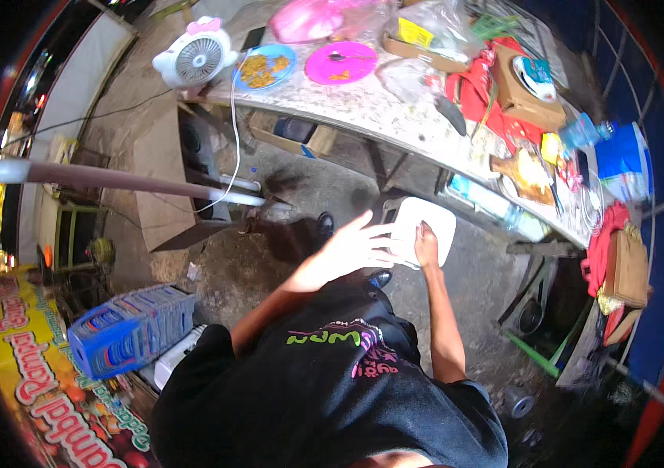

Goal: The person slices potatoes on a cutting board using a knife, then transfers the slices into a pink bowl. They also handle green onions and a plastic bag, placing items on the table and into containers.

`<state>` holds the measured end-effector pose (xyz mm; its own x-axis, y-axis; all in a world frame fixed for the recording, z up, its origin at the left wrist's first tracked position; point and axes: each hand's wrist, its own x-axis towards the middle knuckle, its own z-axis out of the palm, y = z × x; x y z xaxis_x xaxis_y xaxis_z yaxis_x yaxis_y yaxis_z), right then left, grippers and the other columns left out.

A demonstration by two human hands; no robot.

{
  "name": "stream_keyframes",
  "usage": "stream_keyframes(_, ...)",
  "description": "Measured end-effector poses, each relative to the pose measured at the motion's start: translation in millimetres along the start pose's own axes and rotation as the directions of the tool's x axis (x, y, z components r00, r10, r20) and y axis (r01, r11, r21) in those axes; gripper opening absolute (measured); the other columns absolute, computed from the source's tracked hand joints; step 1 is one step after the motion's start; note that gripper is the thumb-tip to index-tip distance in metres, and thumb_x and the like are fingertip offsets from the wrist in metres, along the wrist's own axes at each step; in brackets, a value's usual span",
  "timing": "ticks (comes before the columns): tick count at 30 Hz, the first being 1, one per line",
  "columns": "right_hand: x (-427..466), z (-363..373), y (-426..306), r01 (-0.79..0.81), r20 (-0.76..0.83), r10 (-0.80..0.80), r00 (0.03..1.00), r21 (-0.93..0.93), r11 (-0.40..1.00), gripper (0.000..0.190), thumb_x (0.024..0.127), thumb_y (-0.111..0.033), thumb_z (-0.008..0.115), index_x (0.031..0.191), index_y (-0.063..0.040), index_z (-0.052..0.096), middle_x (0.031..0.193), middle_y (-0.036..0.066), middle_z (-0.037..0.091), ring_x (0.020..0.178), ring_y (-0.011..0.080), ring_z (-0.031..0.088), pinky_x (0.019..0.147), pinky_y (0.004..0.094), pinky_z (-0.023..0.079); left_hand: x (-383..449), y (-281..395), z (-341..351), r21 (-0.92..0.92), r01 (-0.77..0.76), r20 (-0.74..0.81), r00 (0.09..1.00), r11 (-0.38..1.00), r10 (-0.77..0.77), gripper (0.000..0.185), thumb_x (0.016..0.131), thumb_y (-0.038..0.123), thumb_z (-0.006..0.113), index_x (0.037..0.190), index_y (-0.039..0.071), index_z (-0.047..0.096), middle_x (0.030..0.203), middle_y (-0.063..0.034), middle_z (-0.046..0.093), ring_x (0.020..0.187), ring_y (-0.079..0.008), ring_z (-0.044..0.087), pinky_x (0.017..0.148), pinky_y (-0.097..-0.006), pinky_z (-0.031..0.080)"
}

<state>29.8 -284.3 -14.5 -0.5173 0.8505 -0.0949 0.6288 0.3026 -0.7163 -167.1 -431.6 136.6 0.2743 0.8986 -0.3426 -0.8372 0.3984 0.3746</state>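
Observation:
A white plastic stool (pixel 442 225) with a rounded square seat is in front of me, below the long table's edge. My right hand (pixel 427 245) rests at the seat, its thumb lying over the top; how far the other fingers wrap around it is hidden. At the stool's left side is my left hand (pixel 355 245), palm side bright in the light and fingers spread, their tips overlapping the stool's edge in view. Whether those fingertips touch the stool cannot be told.
Along the far side runs a long worn table (pixel 402 126) with a blue plate of food (pixel 264 67), a pink plate (pixel 340 63) and a wooden board (pixel 528 175). A white fan (pixel 198 58) stands at its left end. Stacked blue plastic stools (pixel 133 327) lie lower left; a pole (pixel 115 175) crosses the left.

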Motion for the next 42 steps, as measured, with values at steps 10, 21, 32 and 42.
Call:
stream_keyframes(10,141.9,3.0,-64.1,0.071,0.198,-0.101,0.975,0.153,0.986,0.033,0.093,-0.024,0.062,0.113,0.002,0.066,0.105,0.022,0.069,0.101,0.0365,0.067,0.085,0.0419,0.052,44.6,177.2,-144.5,-0.019,-0.487,-0.507,0.758,0.873,0.411,0.06,0.098,0.043,0.051,0.139,0.0,0.046,0.14,-0.0163,0.053,0.128,-0.0276,0.051,0.107,-0.0431,0.04)
stream_keyframes(21,417.0,52.1,-247.0,0.234,-0.416,-0.305,0.857,-0.212,0.949,0.019,0.075,-0.011,0.071,0.093,-0.005,0.067,0.098,0.018,0.063,0.096,0.0366,0.061,0.084,0.0478,0.049,154.6,376.9,-315.1,0.611,-0.358,-0.413,0.617,0.706,0.67,0.053,0.095,0.039,0.053,0.129,-0.002,0.051,0.122,-0.013,0.061,0.11,-0.0255,0.062,0.091,-0.0383,0.049)
stream_keyframes(32,335.2,42.6,-156.7,-0.12,-0.045,0.125,0.991,0.108,0.987,0.022,0.08,-0.012,0.068,0.1,-0.003,0.071,0.098,0.019,0.07,0.09,0.031,0.067,0.08,0.0368,0.053,187.6,399.2,-337.5,0.406,-0.235,-0.644,0.612,0.883,0.459,0.029,0.089,0.021,0.063,0.113,0.004,0.062,0.104,-0.0061,0.067,0.093,-0.0224,0.064,0.08,-0.0366,0.053)
stream_keyframes(42,323.3,29.5,-171.0,-0.194,-0.769,0.182,0.613,0.076,0.978,0.028,0.083,-0.02,0.072,0.104,-0.002,0.062,0.103,0.018,0.061,0.097,0.0321,0.059,0.085,0.041,0.047,145.8,380.4,-328.9,0.313,-0.276,-0.501,0.765,0.909,0.405,0.012,0.078,0.011,0.061,0.072,0.014,0.05,0.071,0.0031,0.05,0.064,-0.0119,0.052,0.054,-0.0239,0.046)
